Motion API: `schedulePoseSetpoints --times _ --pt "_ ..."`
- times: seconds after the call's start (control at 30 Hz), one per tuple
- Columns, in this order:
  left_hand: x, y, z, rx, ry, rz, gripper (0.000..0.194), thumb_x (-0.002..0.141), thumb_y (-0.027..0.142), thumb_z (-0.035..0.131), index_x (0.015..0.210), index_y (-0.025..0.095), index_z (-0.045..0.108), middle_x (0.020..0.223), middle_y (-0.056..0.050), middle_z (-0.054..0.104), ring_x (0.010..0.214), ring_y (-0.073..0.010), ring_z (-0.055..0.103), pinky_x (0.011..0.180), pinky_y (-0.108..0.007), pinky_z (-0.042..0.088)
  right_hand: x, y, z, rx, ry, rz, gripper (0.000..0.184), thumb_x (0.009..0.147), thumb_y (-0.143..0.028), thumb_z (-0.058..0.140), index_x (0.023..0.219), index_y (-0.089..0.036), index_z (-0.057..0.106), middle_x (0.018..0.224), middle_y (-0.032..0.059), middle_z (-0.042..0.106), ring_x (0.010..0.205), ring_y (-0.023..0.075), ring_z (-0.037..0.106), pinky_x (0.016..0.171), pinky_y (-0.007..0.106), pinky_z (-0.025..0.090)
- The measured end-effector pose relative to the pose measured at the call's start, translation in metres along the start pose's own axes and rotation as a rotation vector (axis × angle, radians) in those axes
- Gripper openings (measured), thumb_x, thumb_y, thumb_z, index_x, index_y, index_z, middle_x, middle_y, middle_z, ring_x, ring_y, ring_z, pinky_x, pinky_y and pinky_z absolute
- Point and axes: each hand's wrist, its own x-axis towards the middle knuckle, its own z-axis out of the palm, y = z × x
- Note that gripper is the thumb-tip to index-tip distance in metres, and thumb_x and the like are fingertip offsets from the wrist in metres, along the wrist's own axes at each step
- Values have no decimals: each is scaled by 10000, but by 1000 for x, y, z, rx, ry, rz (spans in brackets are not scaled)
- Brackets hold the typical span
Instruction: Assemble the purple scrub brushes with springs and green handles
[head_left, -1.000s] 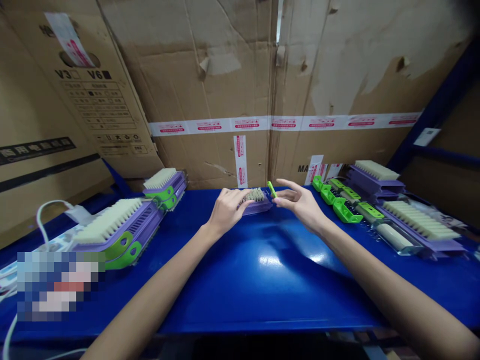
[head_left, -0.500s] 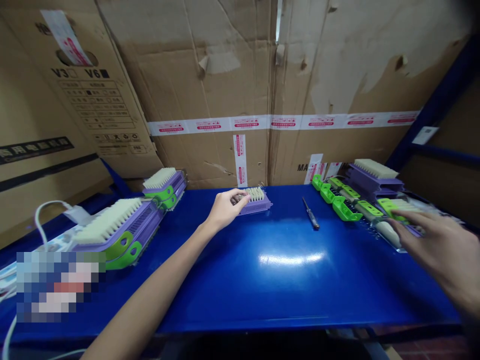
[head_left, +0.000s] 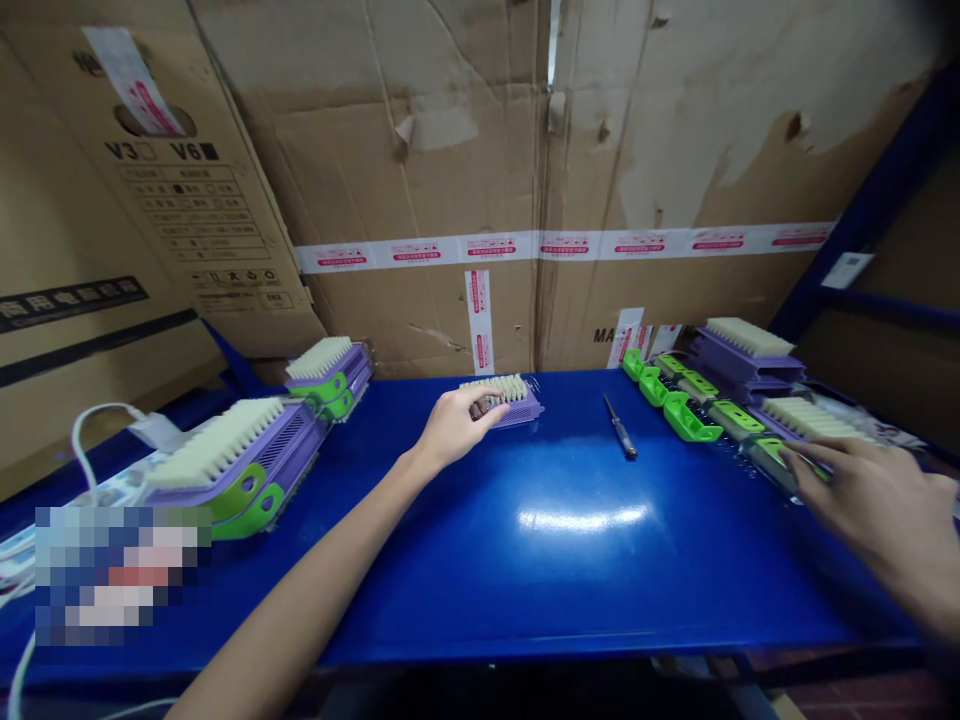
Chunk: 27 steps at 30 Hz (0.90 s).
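Middle of the frame: a purple brush block point(head_left: 517, 408) lay on the blue desk point(head_left: 562, 580), near the cardboard wall point(head_left: 420, 150), cream bristles facing up. The left hand point(head_left: 452, 430) gripped its left part, thumb and fingers closed narrow on it.

Right edge of the frame: the right hand point(head_left: 885, 500) was at the near end of a row of green-topped clear pieces point(head_left: 739, 418), fingers bent and partly spread. Whether its grip held anything could not be told; a thin dark shape by the fingers was unclear.

Right of centre: a screwdriver point(head_left: 620, 430) lay apart from both hands. Beyond it, loose green end pieces point(head_left: 686, 420) formed a slanting line beside the green-topped row. Farther right were more purple blocks with bristles point(head_left: 750, 338), with no green piece made out on them.

Left side of the frame: the near brush unit point(head_left: 225, 440) and the far brush unit point(head_left: 322, 360) each carried green ends and were judged complete or nearly so. The middle block showed no green on its exposed right end, so it was judged unfinished; its left end was hidden. Loose green pieces and the right-hand blocks appeared unassembled. Overall count: undetermined.
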Motion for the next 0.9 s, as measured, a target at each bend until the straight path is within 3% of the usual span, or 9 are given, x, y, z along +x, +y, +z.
schedulePoseSetpoints --times 0.07,0.13,0.2,0.3,0.43,0.5,0.63,0.77,0.9 --pt "0 -1 2 45 21 146 233 825 343 633 1012 207 661 958 -40 694 852 -178 621 798 -323 489 5 -20 -9 182 111 3 358 848 -436 440 866 -221 724 915 148 704 847 336 637 634 453 487" --pt "-2 1 5 106 27 301 229 832 304 636 1035 200 642 1021 -53 676 958 -191 601 867 -347 471 9 -48 -18 469 114 -29 360 832 -449 500 985 -190 698 933 127 704 880 288 652 765 417 510" --pt "-4 6 7 175 15 414 205 853 274 611 1035 182 630 979 -57 672 946 -190 596 845 -346 469 13 -82 -26 690 -40 -48 415 832 -453 539 1137 -190 637 992 100 696 908 252 654 798 378 519" --pt "-9 17 11 292 -13 515 170 897 241 537 1031 185 627 950 -54 673 915 -187 593 800 -342 454 16 -130 -33 892 -204 -209 514 827 -458 560 1278 -212 539 1183 109 629 1014 250 618 867 402 507" --pt "-16 26 16 408 25 551 204 924 312 484 981 190 638 893 -55 683 846 -191 600 761 -353 428 20 -175 -34 1190 -446 -177 508 807 -433 594 1265 -223 530 1027 82 679 904 218 649 789 387 543" --pt "-19 28 19 400 76 523 262 908 394 502 949 176 642 854 -63 684 811 -198 606 734 -353 431 23 -186 -35 1375 -512 -72 465 800 -412 607 1212 -204 551 947 66 694 862 199 661 788 369 548" --pt "-24 33 28 278 78 533 387 874 478 531 1018 132 626 846 -87 687 786 -204 619 706 -348 459 29 -197 -37 1604 -437 114 514 741 -383 678 1196 -188 540 966 73 701 920 196 660 836 357 535" --pt "-30 47 35 294 -24 669 491 880 491 494 1120 69 569 895 -134 675 821 -241 614 703 -385 472 29 -202 -37 1605 -375 172 538 740 -389 672 1209 -160 541 902 68 708 845 189 662 783 354 537" --pt "-32 53 36 339 -46 736 400 918 365 455 1168 59 519 1049 -148 655 925 -240 603 766 -375 480 29 -199 -37 1554 -304 158 450 736 -383 674 1107 -131 632 804 54 699 742 179 648 704 329 528"
